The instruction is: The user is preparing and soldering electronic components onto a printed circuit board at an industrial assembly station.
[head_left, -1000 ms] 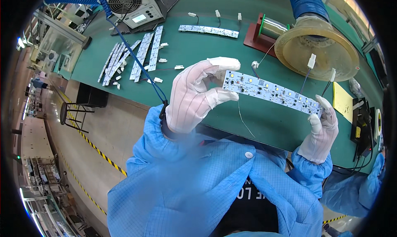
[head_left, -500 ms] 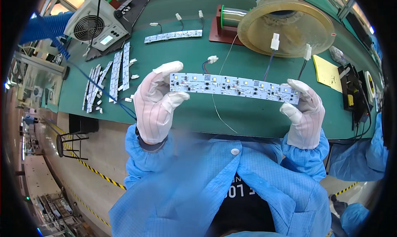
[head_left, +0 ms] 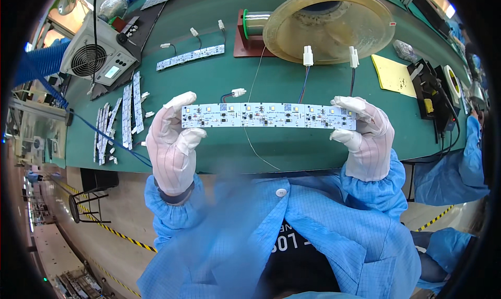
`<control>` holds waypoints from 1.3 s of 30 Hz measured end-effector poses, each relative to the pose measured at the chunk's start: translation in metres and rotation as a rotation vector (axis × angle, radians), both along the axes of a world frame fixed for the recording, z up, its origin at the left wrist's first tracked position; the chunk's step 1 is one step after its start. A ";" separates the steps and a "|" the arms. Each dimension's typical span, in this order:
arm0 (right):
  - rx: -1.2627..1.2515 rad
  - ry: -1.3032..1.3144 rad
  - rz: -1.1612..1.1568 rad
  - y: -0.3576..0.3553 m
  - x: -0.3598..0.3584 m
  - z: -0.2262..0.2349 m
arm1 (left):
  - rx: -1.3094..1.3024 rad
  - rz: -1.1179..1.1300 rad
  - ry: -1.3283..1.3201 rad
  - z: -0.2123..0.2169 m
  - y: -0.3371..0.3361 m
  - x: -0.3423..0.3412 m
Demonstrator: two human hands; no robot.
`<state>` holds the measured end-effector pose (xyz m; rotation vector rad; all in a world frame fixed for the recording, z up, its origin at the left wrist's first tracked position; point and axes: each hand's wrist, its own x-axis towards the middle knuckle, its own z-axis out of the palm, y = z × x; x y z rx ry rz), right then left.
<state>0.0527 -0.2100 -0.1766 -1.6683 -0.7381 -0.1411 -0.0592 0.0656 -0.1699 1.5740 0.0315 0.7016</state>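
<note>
Brought level in view since half a second ago, no longer dipping toward the right: a long white circuit-board strip (head_left: 269,116) dotted with tiny components, held above the broad green bench top (head_left: 313,153). At one o'clock from the strip, a wide, round, yellowish translucent funnel (head_left: 334,40). At nine o'clock, left hand (head_left: 172,147) in a white, pink-striped fabric glove, pinching one end between thumb and fingers; at three, right hand (head_left: 369,142), gloved alike, pinching the other. Smaller, at ten, one and two o'clock, white plastic connectors (head_left: 308,56) on short dark wires. Thinnest, toward twelve and six, a silvery wire (head_left: 256,74) passing behind. Probably light, stiff, slightly slick, fragile around components and leads; best gripped by the edges near both ends.
</note>
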 end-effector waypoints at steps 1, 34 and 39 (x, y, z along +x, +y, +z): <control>-0.005 -0.012 0.003 0.000 0.000 0.000 | 0.000 0.002 0.001 0.000 0.001 0.000; -0.232 -0.174 0.129 0.001 0.012 0.001 | 0.066 0.290 0.095 0.018 0.045 0.008; -0.163 -0.073 0.137 0.010 0.015 -0.010 | 0.023 0.376 0.123 0.011 0.137 0.036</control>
